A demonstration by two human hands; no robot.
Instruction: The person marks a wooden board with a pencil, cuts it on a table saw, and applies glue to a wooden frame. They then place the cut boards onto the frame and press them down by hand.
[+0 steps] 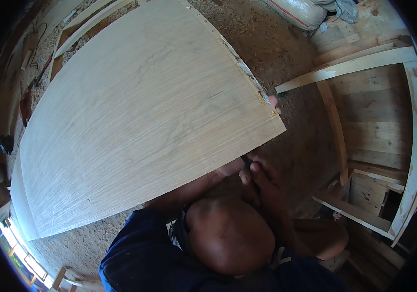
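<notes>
A large pale plywood panel (145, 112) with one curved side fills the middle and left of the view. Ragged, splintered wood with whitish bits runs along its right edge. My left hand (232, 168) reaches beneath the panel's near corner, and most of it is hidden. Fingertips at that right edge seem to be its own, gripping the panel from below. Just below the corner, my right hand (263, 174) is closed around a slim dark tool (246, 160); its kind cannot be made out, and its tip lies by the panel's lower edge.
On the right stands a wooden frame (364, 65) with curved and straight bars. Another curved frame (87, 31) lies behind the panel at upper left. A filled white sack (296, 12) rests at the top right. Wood shavings are scattered over the dirt floor (271, 44).
</notes>
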